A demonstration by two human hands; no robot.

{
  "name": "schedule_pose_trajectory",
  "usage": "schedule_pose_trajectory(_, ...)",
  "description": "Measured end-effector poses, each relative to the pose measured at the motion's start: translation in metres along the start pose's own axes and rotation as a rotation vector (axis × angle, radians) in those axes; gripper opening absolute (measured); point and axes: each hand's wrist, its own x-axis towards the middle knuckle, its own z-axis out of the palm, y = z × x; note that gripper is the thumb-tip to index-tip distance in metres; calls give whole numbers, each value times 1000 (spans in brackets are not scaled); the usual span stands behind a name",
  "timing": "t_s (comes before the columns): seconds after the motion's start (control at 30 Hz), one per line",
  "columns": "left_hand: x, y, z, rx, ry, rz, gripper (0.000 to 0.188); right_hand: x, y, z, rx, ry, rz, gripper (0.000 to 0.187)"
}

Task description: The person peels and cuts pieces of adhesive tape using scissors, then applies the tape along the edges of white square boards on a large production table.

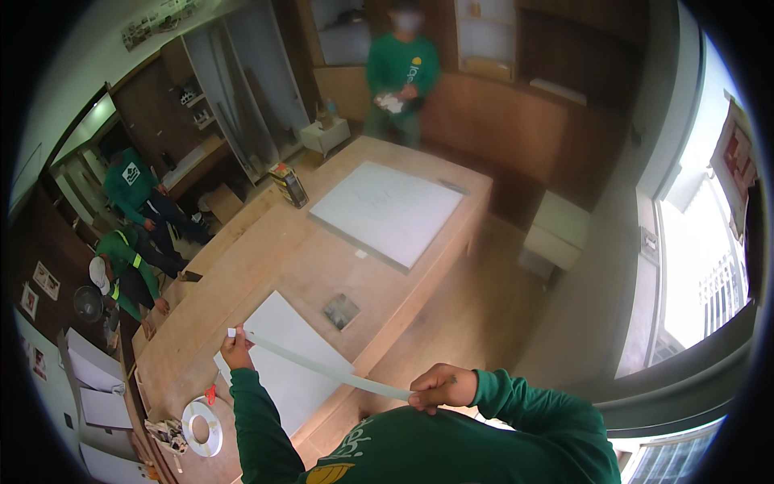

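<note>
White strip (326,369), left fingers (239,340) and right fingers (422,397) clamped on it, lettered green shirt (427,448)

2 hands (236,352), 1 pale strip (322,367), 2 wht pnls (383,214) on tbl (242,262), 1 roll (214,431), 3 co-wkrs (401,68).

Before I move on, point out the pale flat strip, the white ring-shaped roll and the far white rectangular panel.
Pale flat strip (322,369): head view, middle of its length.
White ring-shaped roll (215,434): head view, right side of its ring.
Far white rectangular panel (389,211): head view, middle of its top face.
</note>
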Motion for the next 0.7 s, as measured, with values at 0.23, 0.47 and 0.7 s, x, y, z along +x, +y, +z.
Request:
schedule_pose_trajectory(0.23,2,-12,-8,-32,54,-8,24,-1,6,-7,-37,37,31,31)
schedule_pose_trajectory(0.47,-3,-13,-3,-35,69,17,22,-4,-4,-10,-130,43,20,32)
schedule_pose_trajectory(0.7,-4,-28,-10,-33,130,7,23,-7,-12,-14,-126,60,73,30)
